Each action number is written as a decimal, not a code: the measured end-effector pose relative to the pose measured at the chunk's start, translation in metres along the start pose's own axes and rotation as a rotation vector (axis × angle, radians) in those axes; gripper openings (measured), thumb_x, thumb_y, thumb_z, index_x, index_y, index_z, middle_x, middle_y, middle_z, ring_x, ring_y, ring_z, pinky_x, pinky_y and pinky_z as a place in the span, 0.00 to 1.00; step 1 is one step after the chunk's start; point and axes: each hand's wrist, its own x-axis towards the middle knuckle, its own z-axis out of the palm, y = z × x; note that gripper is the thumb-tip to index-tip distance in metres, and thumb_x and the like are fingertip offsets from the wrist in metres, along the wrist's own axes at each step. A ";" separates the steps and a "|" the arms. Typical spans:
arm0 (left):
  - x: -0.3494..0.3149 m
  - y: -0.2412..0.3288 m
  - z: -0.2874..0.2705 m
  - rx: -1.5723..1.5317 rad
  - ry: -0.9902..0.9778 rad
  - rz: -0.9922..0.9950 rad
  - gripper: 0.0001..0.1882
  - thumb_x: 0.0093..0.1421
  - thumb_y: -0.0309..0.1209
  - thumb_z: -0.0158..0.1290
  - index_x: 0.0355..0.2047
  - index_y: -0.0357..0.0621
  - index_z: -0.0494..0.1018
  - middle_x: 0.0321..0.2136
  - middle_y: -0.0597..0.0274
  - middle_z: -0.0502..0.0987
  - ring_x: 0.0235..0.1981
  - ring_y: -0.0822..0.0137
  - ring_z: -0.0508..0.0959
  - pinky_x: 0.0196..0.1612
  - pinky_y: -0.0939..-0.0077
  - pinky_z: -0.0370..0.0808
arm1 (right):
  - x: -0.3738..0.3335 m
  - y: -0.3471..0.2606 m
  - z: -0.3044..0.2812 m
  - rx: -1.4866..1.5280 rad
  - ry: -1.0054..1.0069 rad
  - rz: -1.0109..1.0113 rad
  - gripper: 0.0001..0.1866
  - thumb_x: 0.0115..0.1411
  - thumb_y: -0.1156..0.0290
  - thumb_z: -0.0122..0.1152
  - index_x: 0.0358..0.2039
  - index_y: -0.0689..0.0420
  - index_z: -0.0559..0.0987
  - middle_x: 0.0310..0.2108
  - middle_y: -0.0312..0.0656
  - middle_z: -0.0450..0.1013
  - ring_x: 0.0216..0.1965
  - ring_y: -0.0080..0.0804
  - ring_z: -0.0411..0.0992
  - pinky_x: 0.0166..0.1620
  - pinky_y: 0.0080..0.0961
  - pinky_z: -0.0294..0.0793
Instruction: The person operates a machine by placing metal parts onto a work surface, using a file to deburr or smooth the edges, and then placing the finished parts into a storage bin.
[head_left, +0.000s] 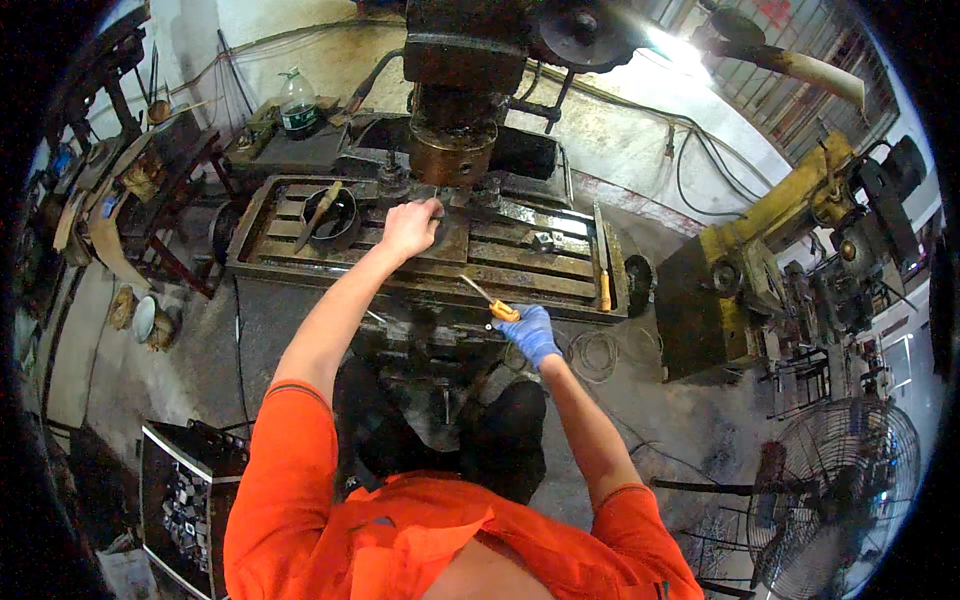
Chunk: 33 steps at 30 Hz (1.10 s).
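Observation:
My bare left hand [410,228] reaches over the slotted machine table [500,275], just below the dark spindle head [455,150]. Its fingers are closed, and whatever they hold is hidden. My right hand [532,335], in a blue glove, is at the table's front edge, wrapped round the yellow handle of a screwdriver [504,312]. The screwdriver's thin metal shaft points up and left over the table. Between the slots and the right end lies a small shiny metal block [546,241]. A long file with a yellow handle [605,290] rests along the right side.
A dark pot [340,225] with a brush [322,208] stands on the table's left part. Behind it is a clear plastic jug [298,105]. Small metal parts fill a bin [190,500] at lower left. A yellow machine [730,270] and a large fan [840,490] stand right.

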 end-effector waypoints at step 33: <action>0.031 -0.009 0.013 -0.083 0.011 -0.382 0.17 0.43 0.41 0.58 0.27 0.39 0.74 0.28 0.49 0.76 0.34 0.53 0.75 0.36 0.62 0.72 | -0.081 -0.181 -0.244 0.014 1.054 -1.081 0.13 0.58 0.66 0.44 0.31 0.64 0.71 0.26 0.41 0.65 0.46 0.49 0.67 0.49 0.37 0.66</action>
